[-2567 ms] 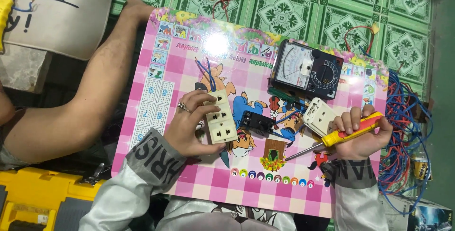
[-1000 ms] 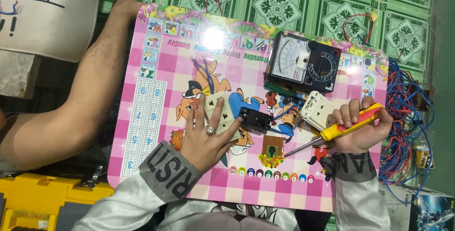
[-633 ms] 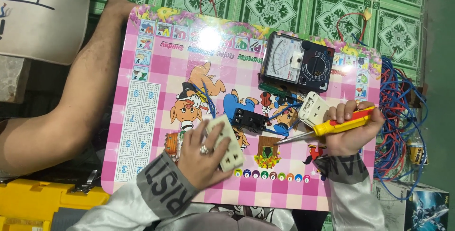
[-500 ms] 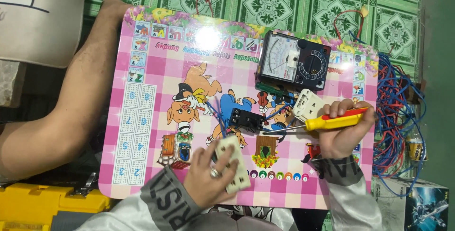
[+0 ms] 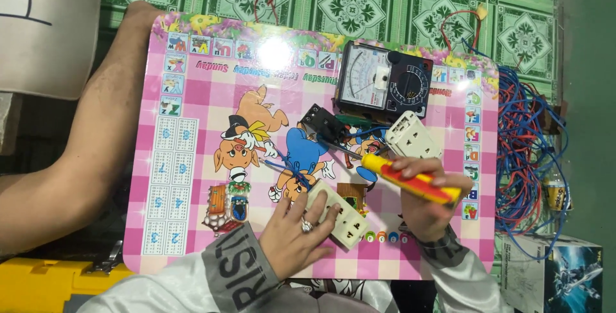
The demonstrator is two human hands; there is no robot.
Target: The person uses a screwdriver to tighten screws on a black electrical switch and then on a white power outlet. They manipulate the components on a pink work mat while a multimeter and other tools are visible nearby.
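Working on cream plastic socket plates over a glossy pink cartoon tabletop.
Lower centre, the left hand presses one rectangular socket plate flat, fingers spread; the right hand is clenched around a yellow-and-red screwdriver, tip towards a small black part. Second socket and analogue meter lie above, apparently unwired.

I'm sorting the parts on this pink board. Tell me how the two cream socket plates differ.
The near socket plate lies under the left hand, close to the board's bottom edge; the far socket plate lies untouched just below the black meter. The near one looks longer and shows several outlets in a row; the far one looks shorter and is partly hidden behind the right hand with the yellow screwdriver. Both are cream and lie face up.
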